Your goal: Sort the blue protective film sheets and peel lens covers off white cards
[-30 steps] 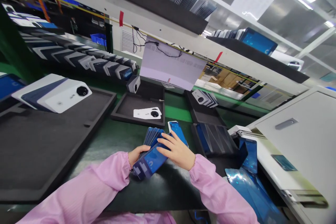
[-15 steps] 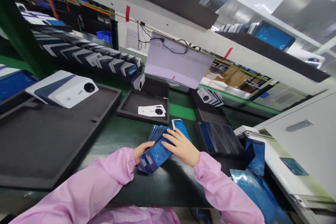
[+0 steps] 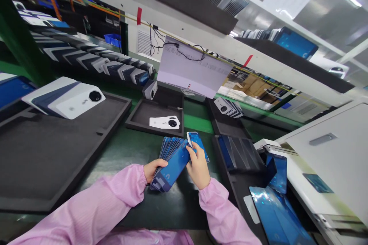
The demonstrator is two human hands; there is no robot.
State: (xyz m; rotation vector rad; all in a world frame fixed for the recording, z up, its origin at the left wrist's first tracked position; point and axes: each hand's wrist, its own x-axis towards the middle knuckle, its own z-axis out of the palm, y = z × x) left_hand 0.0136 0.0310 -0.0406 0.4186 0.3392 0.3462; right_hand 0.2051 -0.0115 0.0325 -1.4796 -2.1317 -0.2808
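My left hand (image 3: 155, 168) is closed round the lower left side of a fanned stack of phone back covers (image 3: 175, 164), their blue film side facing me. At the stack's upper right corner, my right hand (image 3: 199, 166) is closed, thumb and fingertips pinching the edge of the front cover. Just behind those fingers lies another blue-filmed cover (image 3: 200, 144) on the dark green bench, a white edge showing under it. Whether the right fingers touch that one is hidden.
A small black tray (image 3: 138, 120) ahead holds white phone covers (image 3: 164, 122). A large black tray (image 3: 71, 153) fills the left, with fanned covers (image 3: 69, 97) at its back. Dark covers (image 3: 241, 153) and blue-filmed sheets (image 3: 276, 210) lie at right. A shelf (image 3: 178, 7) hangs overhead.
My right hand has gone from lying spread over the stack to pinching its upper right corner. The front cover's blue face is more exposed. My left hand keeps its hold.
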